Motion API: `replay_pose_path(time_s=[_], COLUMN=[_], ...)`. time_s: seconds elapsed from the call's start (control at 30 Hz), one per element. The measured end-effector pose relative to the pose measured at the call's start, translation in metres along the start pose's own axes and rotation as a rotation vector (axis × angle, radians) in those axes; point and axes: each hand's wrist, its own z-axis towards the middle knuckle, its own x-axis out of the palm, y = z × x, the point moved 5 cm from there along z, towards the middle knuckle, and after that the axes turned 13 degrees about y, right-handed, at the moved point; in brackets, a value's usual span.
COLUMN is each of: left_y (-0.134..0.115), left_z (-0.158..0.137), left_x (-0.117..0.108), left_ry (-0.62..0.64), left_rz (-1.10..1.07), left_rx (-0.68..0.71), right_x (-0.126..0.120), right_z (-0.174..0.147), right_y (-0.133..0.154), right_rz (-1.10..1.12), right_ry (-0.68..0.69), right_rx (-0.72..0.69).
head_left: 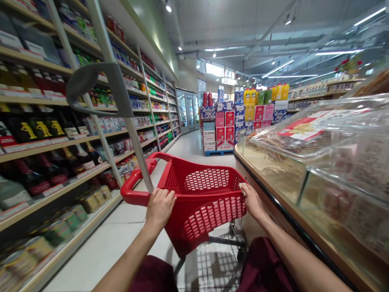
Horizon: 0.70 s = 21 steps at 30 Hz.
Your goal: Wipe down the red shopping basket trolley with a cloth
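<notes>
A red plastic shopping cart point(197, 197) stands close in front of me, side-on, with perforated walls. Its basket shows nothing inside the part I can see. My left hand point(160, 206) is closed over the near rim, beside the grey pole. On the near right corner of the rim, my right hand point(253, 199) grips with its fingers curled over the edge; a small pale patch at its fingertips is too unclear to name. The grey loop handle point(121, 91) rises on the pole at the upper left.
Shelves point(54, 146) of bottles and cans line the left side. At right, close to the cart, runs a display counter point(267, 178) with clear plastic lids and packaged food. Stacked drink cartons point(225, 125) stand on a blue pallet ahead, with glass-door fridges point(187, 107) beyond.
</notes>
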Motion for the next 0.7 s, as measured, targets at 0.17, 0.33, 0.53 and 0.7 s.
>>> replay_pose_path(time_s=[0.17, 0.33, 0.53, 0.7], left_y=[-0.009, -0.012, -0.01, -0.01], left_z=[0.001, 0.002, -0.001, -0.005], left_x=[-0.003, 0.003, 0.01, 0.006], left_ry=[-0.006, -0.018, -0.087, -0.089], left_rz=[-0.019, -0.079, -0.123, -0.171], left_rx=[-0.021, -0.014, -0.026, -0.005], right_x=[0.04, 0.047, 0.045, 0.079], right_z=[0.005, 0.005, 0.009, 0.006], right_y=[0.046, 0.057, 0.082, 0.165], right_rz=[0.013, 0.038, 0.09, 0.228], right_ry=[0.1, 0.165, 0.106, 0.185], right_rx=[-0.157, -0.261, -0.228, -0.437])
